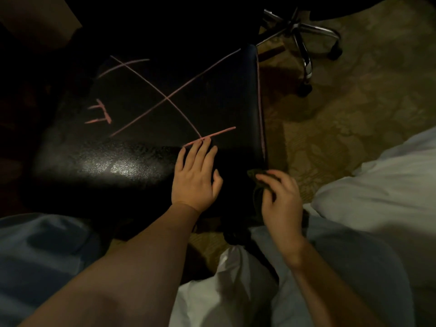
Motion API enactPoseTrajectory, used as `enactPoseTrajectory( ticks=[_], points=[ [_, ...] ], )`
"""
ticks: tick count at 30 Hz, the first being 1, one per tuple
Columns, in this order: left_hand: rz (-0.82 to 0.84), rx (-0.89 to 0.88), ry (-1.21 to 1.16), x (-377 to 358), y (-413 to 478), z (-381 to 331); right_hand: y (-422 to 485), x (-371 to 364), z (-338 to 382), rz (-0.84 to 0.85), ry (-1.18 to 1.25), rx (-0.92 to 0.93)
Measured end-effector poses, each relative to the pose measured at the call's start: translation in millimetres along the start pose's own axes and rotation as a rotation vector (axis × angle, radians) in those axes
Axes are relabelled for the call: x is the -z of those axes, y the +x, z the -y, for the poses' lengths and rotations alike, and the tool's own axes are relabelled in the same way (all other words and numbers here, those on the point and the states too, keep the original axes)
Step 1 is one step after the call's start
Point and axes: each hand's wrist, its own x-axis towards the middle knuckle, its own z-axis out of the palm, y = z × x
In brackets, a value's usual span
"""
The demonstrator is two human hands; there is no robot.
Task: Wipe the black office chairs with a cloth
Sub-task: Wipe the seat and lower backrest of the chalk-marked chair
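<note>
- Black, glossy seat (141, 142) of the near office chair filling the head view, crossed with pink lines (167, 98) that look like chalk, with a glare patch towards its front edge.
- Lying flat on that seat, fingers straight and slightly spread: left hand (195, 178), fingertips touching the near end of one short pink stroke.
- Pinched between thumb and curled fingers of right hand (280, 201): dark cloth (256, 177), bunched small at the seat's front right corner; touching the edge or just off it, cannot tell.
- Beyond, on patterned carpet (354, 102): chrome star base (304, 36) of a second chair, its seat out of view.
- Judged as the very start of wiping this seat: strokes unbroken, cloth not yet on the top surface.
- Next move likely calls for bringing the cloth over the corner, flattening it under the fingers and rubbing firmly along the nearest stroke, with the left hand bracing against swivel or roll.
- Worth lifting the left fingertips clear first, to avoid smearing.
</note>
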Motion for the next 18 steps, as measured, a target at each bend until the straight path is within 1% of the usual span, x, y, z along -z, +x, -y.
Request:
enactPoseTrajectory(
  ticks=[3,5,8,12,15,18],
  points=[
    [-0.009,-0.001,0.007,-1,0,0,31,-9,-2,-0.030,0.020,-0.067],
    [-0.007,0.000,0.019,-1,0,0,46,-11,-1,-0.013,0.040,-0.108],
    [-0.006,0.003,0.024,-2,0,-1,51,-7,0,0.040,0.032,-0.113],
    [0.005,-0.001,0.026,-2,-1,1,26,10,1,0.144,-0.011,-0.099],
    [0.008,-0.007,0.020,-1,-1,3,-6,24,5,0.247,-0.018,-0.159],
    [0.014,-0.015,0.019,0,-3,4,-34,25,11,0.314,-0.052,-0.215]
  ],
)
